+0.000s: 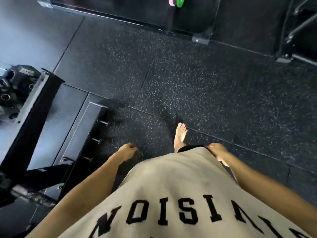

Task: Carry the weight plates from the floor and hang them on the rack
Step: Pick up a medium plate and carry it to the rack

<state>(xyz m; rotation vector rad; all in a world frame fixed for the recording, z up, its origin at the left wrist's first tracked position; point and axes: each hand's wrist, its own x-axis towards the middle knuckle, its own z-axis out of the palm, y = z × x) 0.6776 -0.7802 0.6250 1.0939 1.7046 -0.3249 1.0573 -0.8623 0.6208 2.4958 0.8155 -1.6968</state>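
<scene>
I see both hands hanging empty over speckled black rubber floor tiles [197, 83]: the left hand [127, 151] loosely curled, the right hand [218, 152] with relaxed fingers pointing down beside the beige shirt [171, 186]. Round dark weight plates [10, 90] sit blurred at the left edge behind an angular black steel frame [32, 107], and I cannot tell what holds them.

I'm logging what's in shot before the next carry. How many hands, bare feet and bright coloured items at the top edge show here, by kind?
Hands: 2, the left hand and right hand, neither holding a plate
Bare feet: 1
Coloured items at top edge: 2, the pink item and green item
Total: 5
</scene>
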